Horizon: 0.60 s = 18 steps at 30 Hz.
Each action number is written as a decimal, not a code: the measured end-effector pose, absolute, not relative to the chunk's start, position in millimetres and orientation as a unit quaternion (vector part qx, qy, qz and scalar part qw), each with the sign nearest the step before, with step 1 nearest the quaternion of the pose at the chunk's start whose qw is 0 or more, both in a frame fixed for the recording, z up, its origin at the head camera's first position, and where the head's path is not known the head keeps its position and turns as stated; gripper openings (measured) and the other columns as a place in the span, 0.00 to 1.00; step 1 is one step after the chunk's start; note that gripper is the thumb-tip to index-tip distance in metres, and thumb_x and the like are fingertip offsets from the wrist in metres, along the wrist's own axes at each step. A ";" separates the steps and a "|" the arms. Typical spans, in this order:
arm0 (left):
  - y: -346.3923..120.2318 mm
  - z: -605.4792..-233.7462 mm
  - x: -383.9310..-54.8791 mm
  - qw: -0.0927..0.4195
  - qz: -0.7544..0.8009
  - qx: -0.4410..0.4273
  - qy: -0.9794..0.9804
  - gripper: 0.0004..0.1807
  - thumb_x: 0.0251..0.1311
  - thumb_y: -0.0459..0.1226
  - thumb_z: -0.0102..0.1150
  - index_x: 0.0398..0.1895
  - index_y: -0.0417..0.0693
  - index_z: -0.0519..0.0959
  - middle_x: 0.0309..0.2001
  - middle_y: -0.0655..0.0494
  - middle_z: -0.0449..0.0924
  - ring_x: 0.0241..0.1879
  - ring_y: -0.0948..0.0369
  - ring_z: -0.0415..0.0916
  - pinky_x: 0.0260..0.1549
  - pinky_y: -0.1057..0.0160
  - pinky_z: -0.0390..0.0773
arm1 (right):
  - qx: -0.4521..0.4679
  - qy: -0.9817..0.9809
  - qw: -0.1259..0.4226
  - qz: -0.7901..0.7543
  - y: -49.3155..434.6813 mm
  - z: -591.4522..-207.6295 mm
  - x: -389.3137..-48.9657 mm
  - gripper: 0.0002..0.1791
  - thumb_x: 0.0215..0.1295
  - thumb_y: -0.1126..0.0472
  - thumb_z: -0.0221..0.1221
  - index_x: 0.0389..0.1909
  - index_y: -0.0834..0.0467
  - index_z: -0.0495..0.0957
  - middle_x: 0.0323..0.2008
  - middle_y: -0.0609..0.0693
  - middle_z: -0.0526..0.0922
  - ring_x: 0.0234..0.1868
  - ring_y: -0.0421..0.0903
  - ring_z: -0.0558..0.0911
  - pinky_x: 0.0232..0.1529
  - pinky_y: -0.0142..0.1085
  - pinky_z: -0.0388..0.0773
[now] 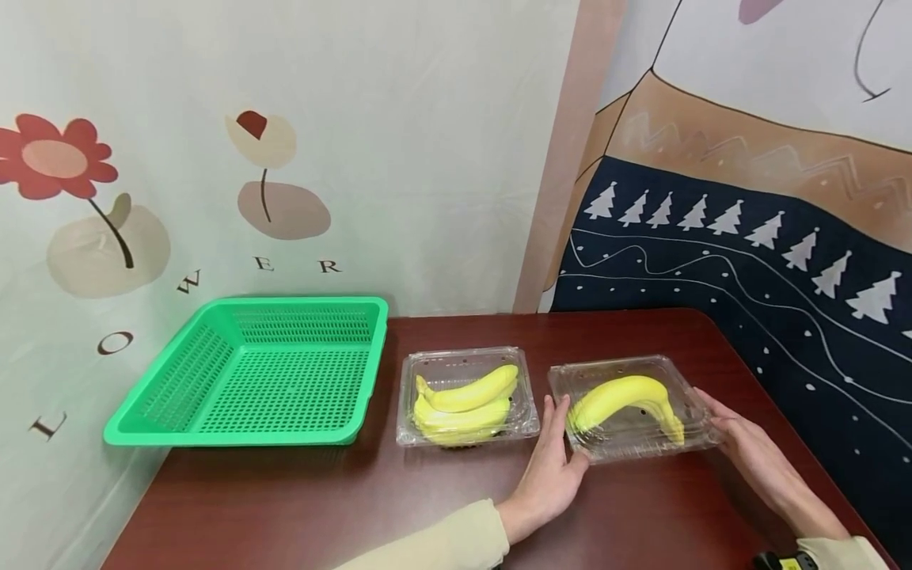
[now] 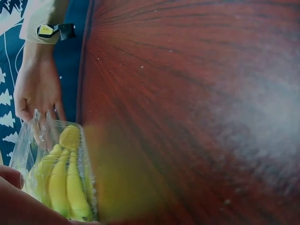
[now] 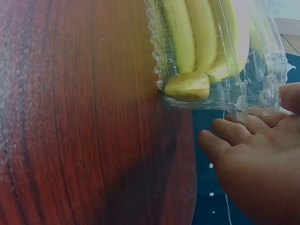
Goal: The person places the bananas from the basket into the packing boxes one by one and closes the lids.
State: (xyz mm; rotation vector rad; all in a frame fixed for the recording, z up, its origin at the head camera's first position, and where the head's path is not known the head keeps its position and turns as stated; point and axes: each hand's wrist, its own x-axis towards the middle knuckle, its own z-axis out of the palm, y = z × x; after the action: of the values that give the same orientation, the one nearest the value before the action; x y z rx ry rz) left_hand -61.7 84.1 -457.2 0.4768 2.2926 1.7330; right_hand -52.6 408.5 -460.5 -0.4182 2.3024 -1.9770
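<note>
Both my hands hold a clear plastic clamshell box (image 1: 684, 396) with a bunch of bananas (image 1: 627, 392) inside, at the right of the table. My left hand (image 1: 547, 479) grips its left side, thumb at the near corner and fingers along the edge. At the opposite end, my right hand (image 1: 758, 459) has its fingers low against the plastic and its thumb higher up, as the right wrist view shows. The lid looks closed over the fruit. Left of my left hand, a second clear box (image 1: 527, 404) with bananas (image 1: 466, 404) sits on the table.
A green perforated plastic basket (image 1: 366, 388) stands at the back left of the dark red wooden table (image 1: 399, 507). Printed wall hangings (image 1: 442, 158) rise behind the table's back edge and along its right side.
</note>
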 end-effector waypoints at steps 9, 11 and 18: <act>84.7 -460.0 -59.8 0.112 0.587 0.143 0.789 0.42 0.68 0.34 0.55 0.84 0.54 0.52 0.82 0.34 0.41 0.79 0.40 0.47 0.72 0.38 0.57 | -0.113 0.784 0.047 -0.609 407.8 -455.8 -48.7 0.29 0.86 0.64 0.36 0.81 0.70 0.46 0.71 0.24 0.62 0.67 0.18 0.64 0.57 0.15 0.65; 84.6 -460.0 -60.0 0.111 0.587 0.141 0.790 0.42 0.68 0.35 0.55 0.84 0.54 0.53 0.81 0.34 0.43 0.79 0.40 0.47 0.72 0.38 0.57 | -0.122 0.781 0.045 -0.611 408.3 -456.5 -49.0 0.29 0.86 0.64 0.36 0.80 0.70 0.46 0.71 0.25 0.63 0.67 0.18 0.64 0.57 0.15 0.65; 83.7 -459.7 -61.2 0.108 0.584 0.136 0.793 0.42 0.66 0.34 0.56 0.83 0.55 0.54 0.80 0.42 0.53 0.78 0.44 0.52 0.73 0.41 0.59 | -0.140 0.780 0.031 -0.610 410.2 -460.9 -48.8 0.28 0.84 0.70 0.35 0.79 0.73 0.46 0.71 0.24 0.63 0.67 0.18 0.64 0.57 0.15 0.66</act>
State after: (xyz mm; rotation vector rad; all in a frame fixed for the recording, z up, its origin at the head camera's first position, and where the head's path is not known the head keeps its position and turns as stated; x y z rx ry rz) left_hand -61.2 83.7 -459.7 0.4007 2.3322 1.7199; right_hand -48.8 410.2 -460.9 -0.4306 2.4029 -1.8784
